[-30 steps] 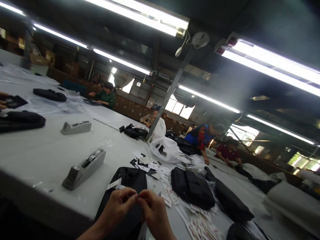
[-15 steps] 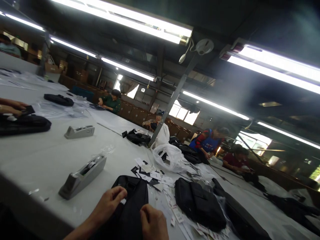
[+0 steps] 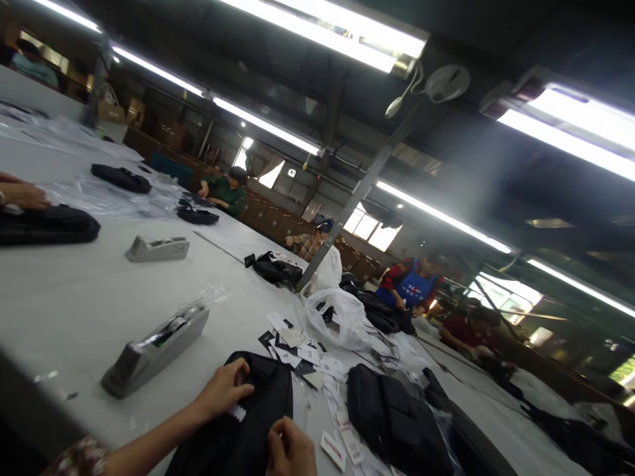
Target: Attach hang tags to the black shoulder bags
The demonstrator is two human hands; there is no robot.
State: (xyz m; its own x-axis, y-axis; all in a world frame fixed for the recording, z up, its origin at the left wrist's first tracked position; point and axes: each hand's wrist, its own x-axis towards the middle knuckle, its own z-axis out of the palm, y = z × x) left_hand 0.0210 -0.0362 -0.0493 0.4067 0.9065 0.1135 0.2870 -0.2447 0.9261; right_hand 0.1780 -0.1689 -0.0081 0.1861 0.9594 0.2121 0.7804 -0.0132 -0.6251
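Near bag (image 3: pixel 270 390): at tabletop's (image 3: pixel 74 291) near edge
Front dispenser (image 3: pixel 157 349): left of near bag
Rear dispenser (image 3: pixel 157 250): behind it
Tags (image 3: pixel 308 355): between near bag and right bag (image 3: pixel 391 416)
Carrier bag (image 3: pixel 342 324): behind tags

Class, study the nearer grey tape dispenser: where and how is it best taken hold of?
The nearer tape dispenser is probably best gripped across the middle of its long sides, the left hand coming from above, thumb towards the black bag. Its body is long, narrow and upright, with bare table between it and the bag.

Near bag (image 3: pixel 264 393) — smooth, matt; tags (image 3: pixel 298 349) — paper; sack (image 3: pixel 351 320) — crinkled plastic
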